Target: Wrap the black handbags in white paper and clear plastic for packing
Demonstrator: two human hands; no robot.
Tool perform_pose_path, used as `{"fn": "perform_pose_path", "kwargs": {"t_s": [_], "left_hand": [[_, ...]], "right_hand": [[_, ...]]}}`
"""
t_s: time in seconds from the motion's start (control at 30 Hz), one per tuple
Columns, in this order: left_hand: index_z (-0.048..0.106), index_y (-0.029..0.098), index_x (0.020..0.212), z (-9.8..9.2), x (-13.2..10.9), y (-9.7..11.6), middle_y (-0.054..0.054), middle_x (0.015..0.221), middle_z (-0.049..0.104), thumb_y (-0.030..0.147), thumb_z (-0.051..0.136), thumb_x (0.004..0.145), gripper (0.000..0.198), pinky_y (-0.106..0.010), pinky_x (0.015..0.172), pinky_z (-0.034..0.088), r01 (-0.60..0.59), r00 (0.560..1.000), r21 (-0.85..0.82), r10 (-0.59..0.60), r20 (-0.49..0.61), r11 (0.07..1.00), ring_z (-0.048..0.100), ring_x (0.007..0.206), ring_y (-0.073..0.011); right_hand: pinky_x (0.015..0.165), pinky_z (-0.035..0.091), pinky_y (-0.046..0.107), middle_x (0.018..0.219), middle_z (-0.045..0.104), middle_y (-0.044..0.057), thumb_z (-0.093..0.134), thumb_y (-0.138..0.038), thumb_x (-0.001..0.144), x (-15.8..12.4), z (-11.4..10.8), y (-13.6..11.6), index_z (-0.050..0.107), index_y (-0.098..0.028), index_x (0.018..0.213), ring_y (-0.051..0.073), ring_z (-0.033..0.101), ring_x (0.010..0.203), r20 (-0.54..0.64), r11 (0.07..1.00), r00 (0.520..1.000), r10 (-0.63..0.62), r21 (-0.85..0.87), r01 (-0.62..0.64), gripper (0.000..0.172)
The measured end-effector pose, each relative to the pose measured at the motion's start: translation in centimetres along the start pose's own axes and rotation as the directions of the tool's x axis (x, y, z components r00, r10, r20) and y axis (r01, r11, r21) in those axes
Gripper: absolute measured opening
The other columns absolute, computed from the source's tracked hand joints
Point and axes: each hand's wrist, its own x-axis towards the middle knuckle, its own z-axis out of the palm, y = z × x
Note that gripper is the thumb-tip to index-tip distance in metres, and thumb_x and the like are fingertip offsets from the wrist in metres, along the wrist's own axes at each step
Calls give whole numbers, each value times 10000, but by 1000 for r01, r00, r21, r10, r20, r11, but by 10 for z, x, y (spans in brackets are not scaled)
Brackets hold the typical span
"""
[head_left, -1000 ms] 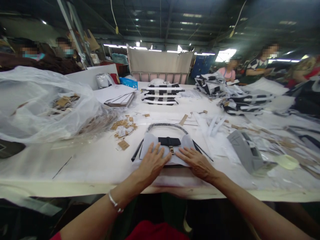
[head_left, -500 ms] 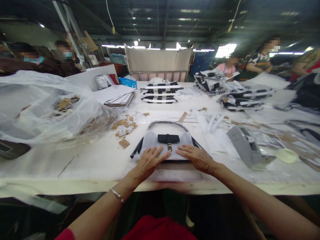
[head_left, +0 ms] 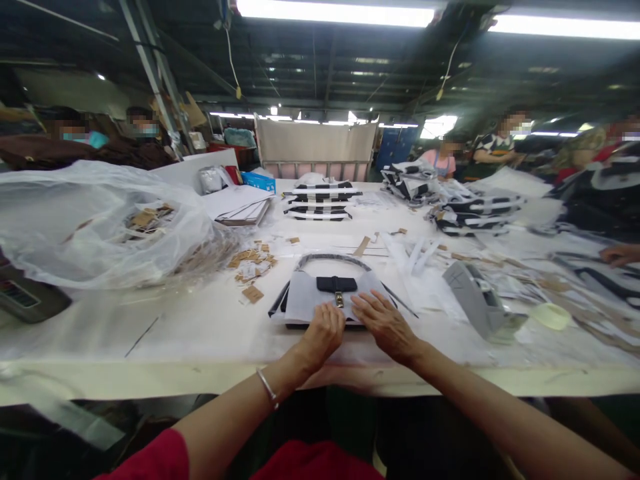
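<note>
Lying flat at lower middle of the frame, near the front edge of a long white worktable point(head_left: 150, 333): a handbag point(head_left: 320, 300) with a pale grey front panel, a black strap tab point(head_left: 337, 284), a small gold clasp point(head_left: 339, 299) and, toward the upper side, a curved dark handle point(head_left: 333, 259).

On the lower edge of the handbag, the left hand point(head_left: 323, 339), with fingers point(head_left: 327, 327) gathered close together and a little bent; pinching or only pressing, not possible to tell. Around the left wrist, a thin silver bangle point(head_left: 267, 389). Just beside it, the right hand point(head_left: 385, 327), open, with fingers point(head_left: 367, 307) spread and laid flat on the grey panel, without any pinching.

Left of the handbag, a small heap of kraft paper tags point(head_left: 249, 262). Farther left, a large clear plastic bag point(head_left: 100, 227) with more tags inside. Toward upper left, a stack of flat boards point(head_left: 240, 207) and a blue box point(head_left: 259, 181). At upper middle, a pile of black-and-white striped pieces point(head_left: 317, 202), with more of them at upper right point(head_left: 475, 213). Right of the handbag, loose white strips point(head_left: 410, 257) and a grey panel point(head_left: 473, 300), tilted on its edge. At the right edge of the frame, a co-worker's hand point(head_left: 620, 253), well apart from the handbag.
</note>
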Motion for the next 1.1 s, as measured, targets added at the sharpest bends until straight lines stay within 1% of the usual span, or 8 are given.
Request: {"fn": "perform_pose_path", "kwargs": {"t_s": [0.17,0.3,0.5,0.67,0.8,0.87,0.97,1.1], "left_hand": [[520,30,1187,-6,-2,-19,-156,969,637,45,373,939,289,-355,730,492,-77,996,-81,73,-48,994,637,869,-240],[509,61,1180,-12,1,-32,-97,893,600,51,400,904,297,-349,674,458,-109,992,-111,101,-72,988,592,769,-223],[403,30,1334,-28,21,-54,-120,934,607,86,449,846,493,-384,715,437,-154,987,-188,141,-81,970,579,795,-252],[334,179,1437,-29,24,-68,-77,952,620,118,497,843,618,-370,725,447,-167,986,-274,163,-38,947,589,807,-243],[385,231,1423,-15,4,-63,-98,1211,601,131,489,870,572,-398,853,462,-131,991,-293,115,-73,947,594,992,-243],[421,188,1406,-8,-6,-53,-118,1426,475,135,449,898,512,-465,1023,388,-129,984,-229,96,-150,965,488,1237,-271],[440,73,1382,-4,-7,-37,-158,1513,373,190,420,931,466,-532,1147,244,-87,975,-124,59,-216,988,282,1417,-299],[465,94,1372,-4,11,-34,-146,1431,489,165,407,952,429,-478,1102,342,53,968,-79,-71,-243,995,446,1316,-280]], "right_hand": [[1066,374,518,1324,581,194,567,-221,876,3,4,-33,466,-110,1408,314,522,1221,38,986,986,164,-34,-162,552],[1042,372,553,1384,544,177,690,-361,816,7,0,-35,458,-150,1414,353,508,1214,39,979,979,202,-36,-201,676],[961,439,501,1398,534,168,682,-247,810,11,-3,-8,419,-149,1431,326,537,1150,-56,980,985,165,-101,-170,682],[816,498,383,1201,655,131,500,-79,885,11,0,11,469,-134,1380,230,614,929,-127,991,991,49,-115,-64,499],[727,499,325,1127,679,93,470,-118,933,15,-1,11,537,-178,1313,188,625,822,-72,998,997,-5,-66,0,390],[700,492,306,1118,682,91,469,-117,933,19,-3,8,569,-196,1272,179,628,805,-48,998,998,-30,-52,28,362],[671,486,282,1092,691,93,451,-93,924,25,-8,7,593,-202,1240,167,631,789,-18,999,999,-30,-25,30,363],[693,495,272,1108,690,91,415,-112,928,38,-22,12,556,-207,1294,172,636,830,94,997,992,79,12,-80,403]]}}
